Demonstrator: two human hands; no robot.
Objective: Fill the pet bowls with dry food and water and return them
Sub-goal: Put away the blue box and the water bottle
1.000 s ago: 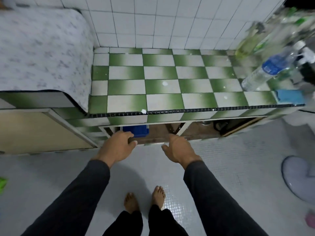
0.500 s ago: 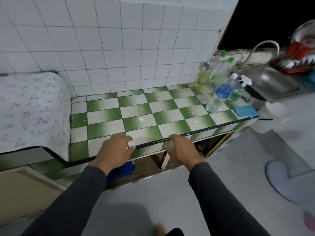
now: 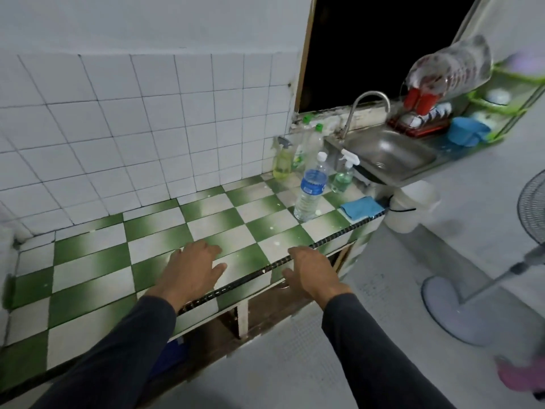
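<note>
Plastic water bottle, blue cloth, sink

Water bottle: clear plastic, blue label, white cap on. It stands upright on the green-and-white tiled counter, near the counter's right end and close to the front edge (fill level cannot be read). Tap: curved metal spout, arching over the steel sink past the counter's right end.
</note>
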